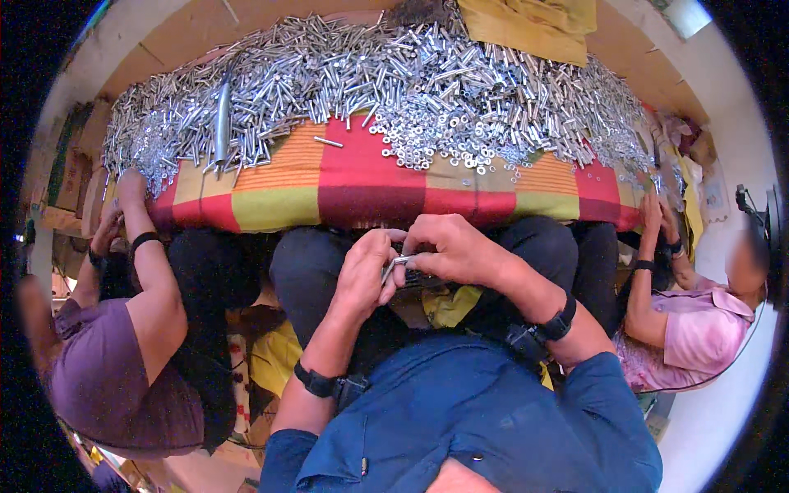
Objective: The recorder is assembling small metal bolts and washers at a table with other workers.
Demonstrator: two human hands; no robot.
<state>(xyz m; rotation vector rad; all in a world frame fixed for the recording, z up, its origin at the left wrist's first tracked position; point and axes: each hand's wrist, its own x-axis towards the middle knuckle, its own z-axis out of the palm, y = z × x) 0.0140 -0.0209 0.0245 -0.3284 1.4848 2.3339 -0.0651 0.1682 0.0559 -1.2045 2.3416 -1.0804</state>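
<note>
Above my lap, my left hand [367, 269] is closed round a short silvery metal bolt [389, 268] that sticks out between the fingers. My right hand [457, 250] meets it from the right, its thumb and fingers pinched at the bolt's upper end. Whether a small nut or washer sits between those fingertips is too small to tell. Just beyond both hands is the edge of a checked cloth [371, 174] in red, yellow and orange. On it lies a long heap of metal bolts and sleeves [329, 74], with loose washers and nuts [427, 135] along its near side.
A grey metal tool [223, 123] lies on the heap at left, a yellow cloth [534, 29] at the back. Co-workers sit close on both sides: one in a purple shirt [123, 370], one in a pink shirt [699, 329]. Their hands are at the cloth's ends.
</note>
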